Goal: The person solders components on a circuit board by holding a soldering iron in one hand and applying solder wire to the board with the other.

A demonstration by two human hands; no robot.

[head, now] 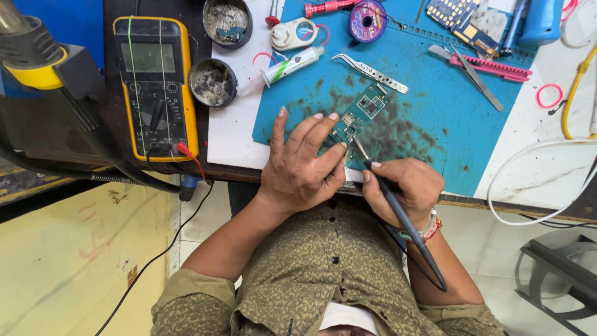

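A small green circuit board (360, 112) lies on the stained blue work mat (435, 118). My left hand (301, 165) rests on the mat with its fingers spread, and the fingertips press on the board's near end. My right hand (398, 186) grips a dark soldering iron (398, 214) like a pen. The iron's metal tip (357, 146) touches the board's lower edge. Its black cord runs back along my right forearm.
A yellow multimeter (155, 87) with red and black leads sits at left. Two round tins (212, 82), a white syringe tube (289, 65), metal tweezers (370, 73), a solder spool (367, 20), pink tools (491, 65) and another circuit board (460, 18) lie around the mat. White and yellow cables (547, 186) trail right.
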